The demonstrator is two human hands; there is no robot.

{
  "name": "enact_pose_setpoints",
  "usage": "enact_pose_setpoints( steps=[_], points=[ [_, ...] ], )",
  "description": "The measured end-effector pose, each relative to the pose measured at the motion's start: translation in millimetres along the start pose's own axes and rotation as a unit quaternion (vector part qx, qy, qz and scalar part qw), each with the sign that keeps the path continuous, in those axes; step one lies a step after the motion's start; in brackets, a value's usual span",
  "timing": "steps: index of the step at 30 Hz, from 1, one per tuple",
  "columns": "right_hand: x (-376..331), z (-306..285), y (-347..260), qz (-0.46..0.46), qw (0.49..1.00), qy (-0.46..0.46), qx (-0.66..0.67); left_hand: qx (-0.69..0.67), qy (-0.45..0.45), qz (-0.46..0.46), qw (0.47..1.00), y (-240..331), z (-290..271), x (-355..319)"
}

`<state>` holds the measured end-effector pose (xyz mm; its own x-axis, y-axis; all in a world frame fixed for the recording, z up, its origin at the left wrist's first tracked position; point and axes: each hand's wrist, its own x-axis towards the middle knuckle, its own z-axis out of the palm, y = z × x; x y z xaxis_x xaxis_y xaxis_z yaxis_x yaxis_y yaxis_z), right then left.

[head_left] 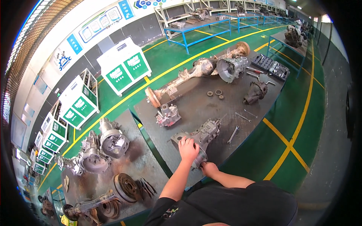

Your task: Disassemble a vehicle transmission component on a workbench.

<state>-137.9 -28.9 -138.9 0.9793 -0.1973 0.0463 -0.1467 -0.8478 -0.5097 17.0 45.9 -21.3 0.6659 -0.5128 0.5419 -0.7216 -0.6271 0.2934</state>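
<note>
In the head view, a grey gearbox housing (205,133) lay near the close edge of a dark metal workbench (196,112), its wide end toward the person and its narrow end pointing away to the right. The left hand (188,148) was laid palm down over the wide end, fingers bent against the metal; whether it gripped or only rested there, I could not tell. The right hand (209,169) touched the near side of that end with its fingers partly hidden, so its hold could not be told either.

Close beyond the housing, on its left, stood a small pale casing (168,115). To its right lay a large wrench (233,135), with two smaller wrenches (243,117) farther off. A long rusty axle (198,69) crossed the bench's far side, a silver bell housing (229,70) against it. Small metal rings (218,92) lay mid-bench, a dark casing (255,92) to their right, and an open tool case (279,69) in the far right corner.

Left of a narrow gap, a second bench (141,164) bore two more gearboxes (114,144) and a brake drum (127,187).
</note>
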Motion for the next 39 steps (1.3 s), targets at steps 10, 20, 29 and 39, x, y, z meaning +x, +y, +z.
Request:
enact_pose_setpoints(
  steps=[10,20,29,39],
  points=[
    [6,-10,-2,-0.006,0.997,-0.051,-0.054,-0.015,0.018,-0.002,1.000,-1,0,-2],
    [7,-31,-8,-0.074,0.995,-0.016,-0.062,-0.023,0.029,-0.004,0.999,-12,5,-4],
    [5,-14,-1,-0.021,0.995,-0.050,-0.084,-0.034,0.021,-0.008,0.999,1,5,0],
    [15,-33,-33,0.022,0.993,-0.080,-0.089,-0.010,-0.042,-0.053,0.998,-11,-7,-6]
  ],
)
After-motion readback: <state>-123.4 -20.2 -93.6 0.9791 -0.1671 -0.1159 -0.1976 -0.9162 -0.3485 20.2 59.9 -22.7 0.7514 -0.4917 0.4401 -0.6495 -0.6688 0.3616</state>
